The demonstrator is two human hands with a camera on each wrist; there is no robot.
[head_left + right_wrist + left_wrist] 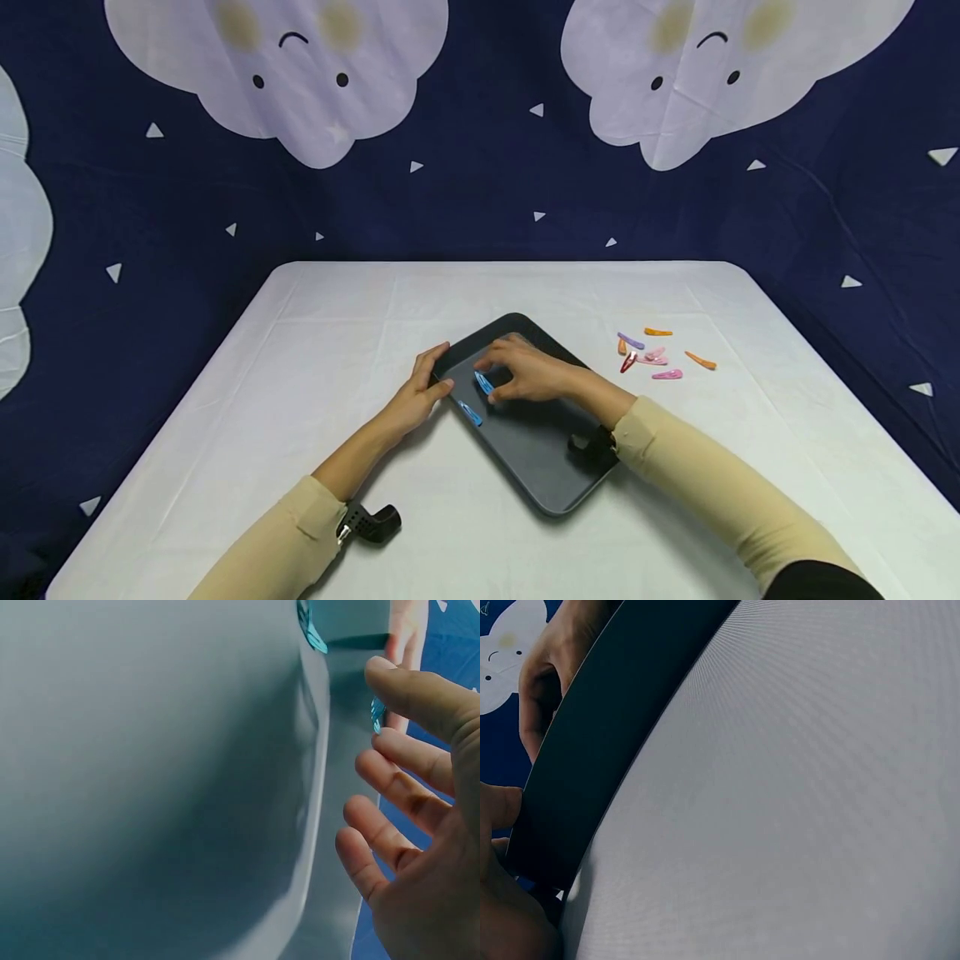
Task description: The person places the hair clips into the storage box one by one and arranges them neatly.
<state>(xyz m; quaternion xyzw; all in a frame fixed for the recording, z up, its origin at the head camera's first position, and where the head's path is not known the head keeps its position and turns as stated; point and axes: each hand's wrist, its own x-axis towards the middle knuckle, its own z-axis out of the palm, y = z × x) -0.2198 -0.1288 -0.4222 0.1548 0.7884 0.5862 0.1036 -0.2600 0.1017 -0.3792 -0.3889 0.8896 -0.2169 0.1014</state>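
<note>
A dark grey tray [543, 467] lies at an angle on the table. My left hand [420, 392] holds its left rim, thumb over the edge; in the left wrist view, that hand [510, 892] is at the tray's wall [607, 727]. Over the tray, my right hand [532, 372] pinches a blue hair clip [483, 382] between thumb and index fingertips. The right wrist view has this clip [377, 714] between those tips, the hand's [424, 802] other fingers spread apart. A second blue clip [470, 413] lies inside the tray near the left rim.
Right of the tray, several loose clips lie on the white table [337, 308]: a purple clip [631, 341], a red clip [628, 362], a pink clip [667, 374] and an orange clip [701, 361] among them. A dark blue cloth hangs behind.
</note>
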